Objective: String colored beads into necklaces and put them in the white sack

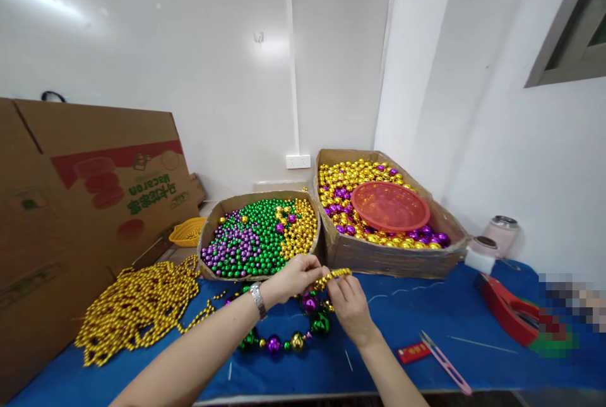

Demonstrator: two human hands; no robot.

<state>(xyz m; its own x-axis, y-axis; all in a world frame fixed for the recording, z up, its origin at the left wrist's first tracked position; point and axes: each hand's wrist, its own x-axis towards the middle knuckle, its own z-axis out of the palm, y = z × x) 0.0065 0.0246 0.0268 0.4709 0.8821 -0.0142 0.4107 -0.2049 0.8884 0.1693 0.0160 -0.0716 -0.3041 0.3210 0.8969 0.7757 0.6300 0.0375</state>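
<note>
My left hand (296, 279), with a metal watch at the wrist, pinches one end of a short gold bead strand (339, 272). Close beside it, my right hand (351, 307) has its fingers closed round the same strand. Below both hands, a necklace of large purple, green and gold balls (274, 344) lies in a loop on the blue table; my forearm and hands hide part of it. A line of small gold beads (201, 315) runs left from near the loop toward a heap of gold bead strands (142, 306).
Behind stand a box of small green, purple and gold beads (265, 230) and a box of larger balls (331, 173) with a red basin (391, 206). Pink thread snips (447, 364), a red packet (413, 352), a red tape dispenser (506, 312) and thread spools (502, 236) are at right.
</note>
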